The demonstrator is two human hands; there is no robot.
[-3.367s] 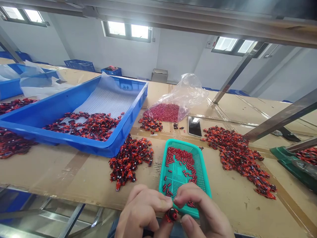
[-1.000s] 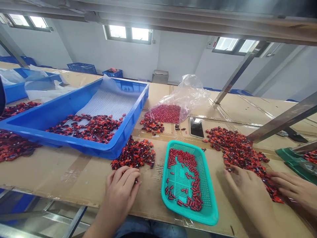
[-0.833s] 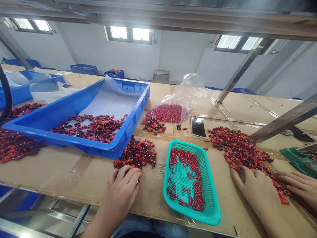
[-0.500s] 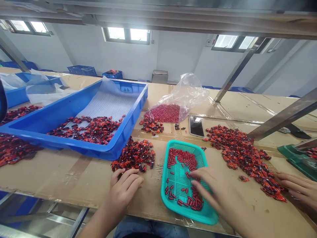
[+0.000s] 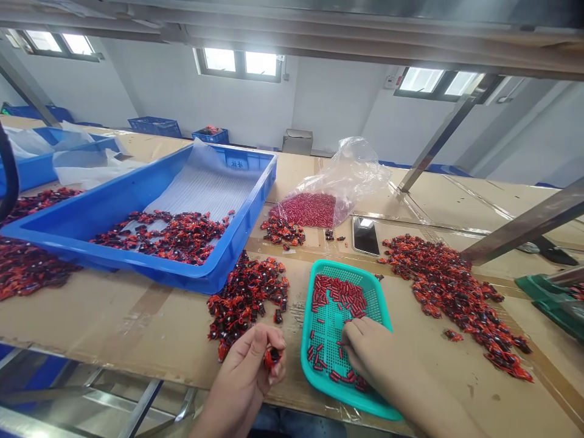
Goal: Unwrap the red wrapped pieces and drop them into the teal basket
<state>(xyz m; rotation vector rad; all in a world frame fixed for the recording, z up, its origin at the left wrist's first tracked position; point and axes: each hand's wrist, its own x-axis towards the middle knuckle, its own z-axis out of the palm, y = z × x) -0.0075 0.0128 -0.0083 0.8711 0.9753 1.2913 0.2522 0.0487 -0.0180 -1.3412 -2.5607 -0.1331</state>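
At the table's near edge, the left hand pinches a red-and-black part while the right hand, fingers loosely together, digs among red sleeves in the teal basket, with big loose piles seemingly still unprocessed.

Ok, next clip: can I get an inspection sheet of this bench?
Surface: cardboard-covered bench, taped seams.
Job's things: red-black part pinched in left hand; right hand fingers in teal basket among red caps.
Clutter: parts pile by the left hand, larger pile at right, blue tray with parts, bag of caps, phone.
Grippers: left shut on the part; right unclear.
Cables: nothing seen.
Surroundings: white wall, windows, blue crates, metal struts.
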